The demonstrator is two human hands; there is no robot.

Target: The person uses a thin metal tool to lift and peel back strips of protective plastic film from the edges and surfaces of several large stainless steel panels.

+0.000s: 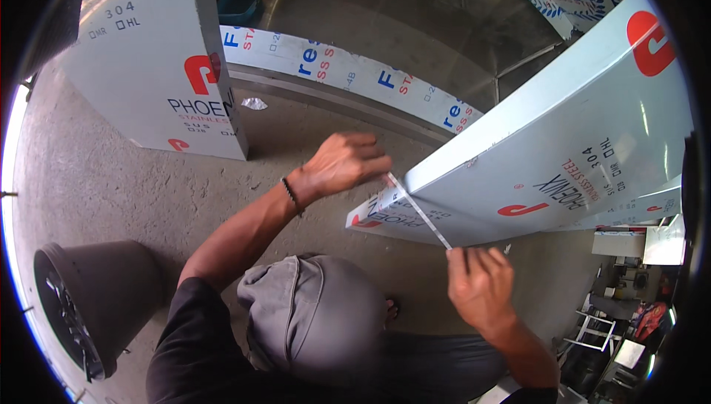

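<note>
A thin pale strip [419, 210] stretches taut between my two hands, slanting down to the right. My left hand [346, 161], with a dark beaded bracelet at its wrist, pinches the upper end. My right hand [480, 285] is closed on the lower end. Behind the strip is the near end of a long panel [585, 122], wrapped in white printed film and tilted up to the right. The strip crosses in front of it; whether it touches the panel I cannot tell. What the strip is made of does not show.
Another film-covered panel [159, 56] stands at the left. A curved film-covered edge [348, 71] runs across the back. A grey bucket [104, 296] with scraps sits at the lower left. Crumpled foil [254, 103] lies on the concrete floor. Rounded grey cloth [311, 315] fills the near middle.
</note>
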